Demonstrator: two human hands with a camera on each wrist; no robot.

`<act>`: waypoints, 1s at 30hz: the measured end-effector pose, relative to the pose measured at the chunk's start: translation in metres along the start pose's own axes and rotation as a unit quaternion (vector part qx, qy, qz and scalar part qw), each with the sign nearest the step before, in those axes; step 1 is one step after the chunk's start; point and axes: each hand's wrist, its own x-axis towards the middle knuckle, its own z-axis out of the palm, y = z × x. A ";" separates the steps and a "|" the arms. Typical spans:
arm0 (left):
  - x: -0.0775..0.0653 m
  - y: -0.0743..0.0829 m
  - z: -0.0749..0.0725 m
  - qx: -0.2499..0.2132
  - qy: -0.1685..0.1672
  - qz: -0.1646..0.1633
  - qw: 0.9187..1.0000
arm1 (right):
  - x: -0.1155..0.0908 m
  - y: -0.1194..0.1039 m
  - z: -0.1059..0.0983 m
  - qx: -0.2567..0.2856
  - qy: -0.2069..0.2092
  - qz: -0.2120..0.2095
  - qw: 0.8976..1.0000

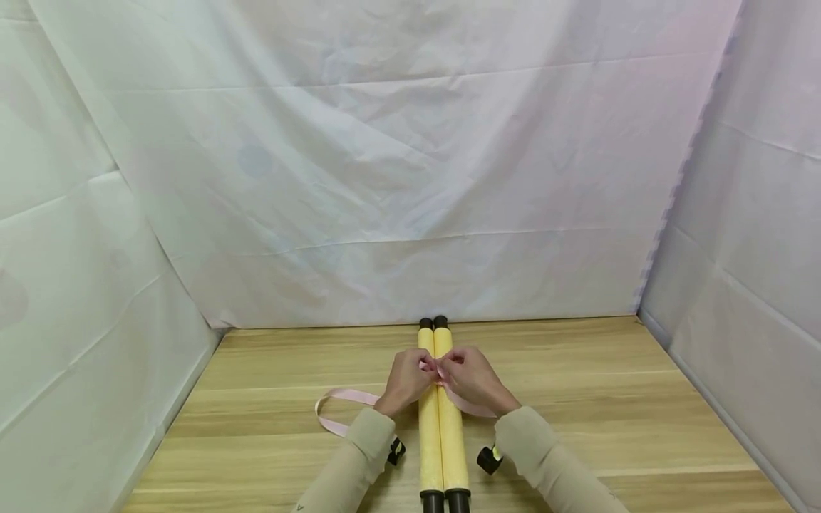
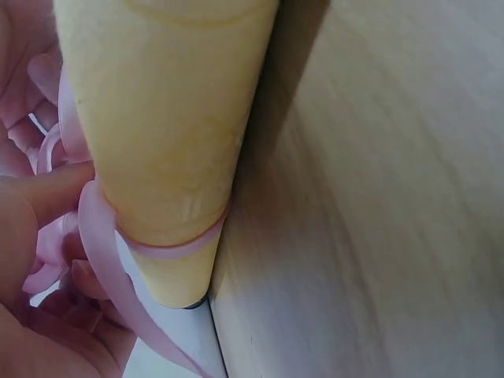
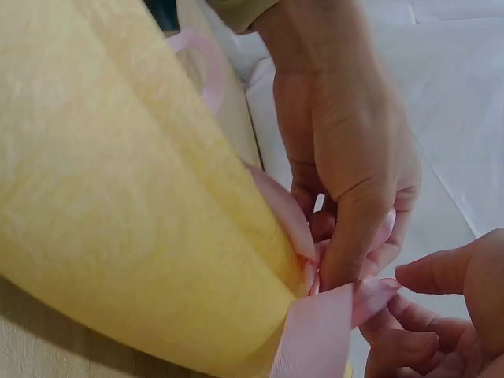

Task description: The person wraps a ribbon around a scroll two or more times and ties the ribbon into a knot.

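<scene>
Two yellow scroll-like rolls with dark rod ends, a left roll (image 1: pixel 428 434) and a right roll (image 1: pixel 453 445), lie side by side on the table, pointing away from me. A pink ribbon (image 1: pixel 351 395) passes around them and is gathered on top. My left hand (image 1: pixel 409 375) pinches the gathered ribbon above the rolls; in the right wrist view a pink loop shows at its fingers. Close beside it, my right hand (image 1: pixel 473 375) pinches a ribbon piece (image 3: pixel 374 299) between thumb and fingers. The exact crossing of the ribbon is partly hidden by the fingers.
The wood-grain table (image 1: pixel 269 370) reaches back to a white cloth wall (image 1: pixel 410 178), with cloth at both sides. Ribbon trails in a loop left of the rolls, and another length runs right beneath the right wrist. Small black devices (image 1: pixel 490 460) are at the wrists.
</scene>
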 end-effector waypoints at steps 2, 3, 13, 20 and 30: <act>0.000 0.000 0.000 0.011 0.010 0.002 1.000 | 0.000 -0.001 -0.001 -0.007 -0.003 0.002 1.000; 0.000 0.000 0.000 0.018 0.014 0.004 1.000 | 0.000 -0.002 -0.002 -0.003 -0.005 0.005 1.000; -0.002 0.001 0.000 0.025 0.035 -0.011 0.999 | 0.000 -0.001 -0.004 0.058 -0.038 0.044 0.997; -0.005 -0.002 0.001 0.020 0.038 -0.009 0.999 | -0.001 0.003 -0.008 0.055 -0.088 0.023 0.994; -0.004 -0.008 -0.001 0.021 0.031 0.005 0.999 | -0.001 0.008 -0.018 -0.010 -0.132 -0.042 0.990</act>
